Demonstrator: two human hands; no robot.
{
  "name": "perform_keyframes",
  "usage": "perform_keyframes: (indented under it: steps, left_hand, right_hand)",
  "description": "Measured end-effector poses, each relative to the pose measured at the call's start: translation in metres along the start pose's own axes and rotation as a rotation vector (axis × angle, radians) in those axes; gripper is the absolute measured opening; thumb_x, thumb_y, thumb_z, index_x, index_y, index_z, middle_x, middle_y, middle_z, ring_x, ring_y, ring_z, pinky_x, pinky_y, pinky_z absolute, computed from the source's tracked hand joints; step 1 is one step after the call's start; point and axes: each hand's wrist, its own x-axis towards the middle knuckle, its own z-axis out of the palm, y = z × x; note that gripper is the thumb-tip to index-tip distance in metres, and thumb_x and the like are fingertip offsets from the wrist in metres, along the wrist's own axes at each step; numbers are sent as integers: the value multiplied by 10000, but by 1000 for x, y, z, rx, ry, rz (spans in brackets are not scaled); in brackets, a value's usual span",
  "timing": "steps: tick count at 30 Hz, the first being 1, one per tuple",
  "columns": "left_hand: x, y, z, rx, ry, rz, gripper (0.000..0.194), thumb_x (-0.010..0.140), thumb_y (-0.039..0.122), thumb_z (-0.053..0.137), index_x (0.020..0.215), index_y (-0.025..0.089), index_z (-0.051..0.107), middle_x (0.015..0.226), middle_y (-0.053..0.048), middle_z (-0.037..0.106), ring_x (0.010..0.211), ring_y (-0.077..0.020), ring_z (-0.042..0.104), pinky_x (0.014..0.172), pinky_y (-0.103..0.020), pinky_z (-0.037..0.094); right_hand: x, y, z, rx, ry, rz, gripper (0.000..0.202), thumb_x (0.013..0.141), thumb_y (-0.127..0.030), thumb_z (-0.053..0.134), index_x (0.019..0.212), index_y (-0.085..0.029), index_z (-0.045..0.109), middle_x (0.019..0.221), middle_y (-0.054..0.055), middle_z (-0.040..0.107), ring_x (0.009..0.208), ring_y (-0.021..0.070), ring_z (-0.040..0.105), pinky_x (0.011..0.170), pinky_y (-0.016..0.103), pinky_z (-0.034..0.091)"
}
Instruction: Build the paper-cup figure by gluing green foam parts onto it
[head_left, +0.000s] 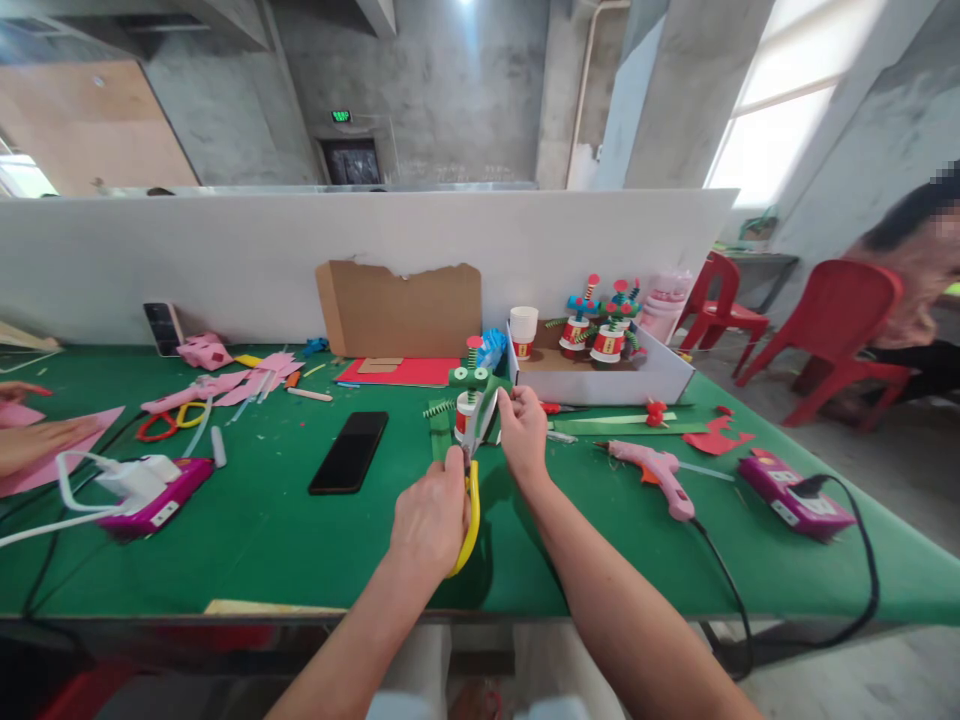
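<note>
My left hand [429,518] is closed around the yellow handle of a pair of scissors [472,520]. Their blades point up and away, beside a piece of green paper [491,392]. The fingers of my right hand [525,432] pinch that paper at its edge. Whether the blades are cutting into it I cannot tell. Just behind the blades stands a paper-cup figure [466,378] with a green head, round eyes and a coiled paper arm; its lower part is partly hidden by the scissors.
A black phone [349,452] lies left of my hands. To the right are a pink glue gun [656,472] and a purple power strip [795,495]. A white box [637,382] holds more cup figures. At far left, another person's hand [45,440] rests on pink paper [94,430].
</note>
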Motion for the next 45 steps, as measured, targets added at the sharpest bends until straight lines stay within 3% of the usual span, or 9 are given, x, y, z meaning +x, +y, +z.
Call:
perform_keyframes:
  steps: [34, 45]
  left_hand:
    - [0, 2, -1, -66, -41, -14, 269, 906, 112, 358, 1165, 165, 410, 980, -100, 666, 865, -256, 691, 710, -339, 511]
    - [2, 2, -4, -34, -31, 6, 311, 905, 106, 349, 1211, 145, 384, 1017, -135, 648, 864, -259, 690, 718, -356, 518]
  right_hand:
    - [0, -1, 0, 4, 0, -2, 257, 824, -435, 495, 704, -228, 400, 448, -118, 286, 423, 80, 256, 430, 223, 206]
    - [-1, 1, 2, 35, -45, 14, 277, 826, -459, 501, 712, -230, 393, 447, -121, 274, 423, 76, 243, 422, 213, 203]
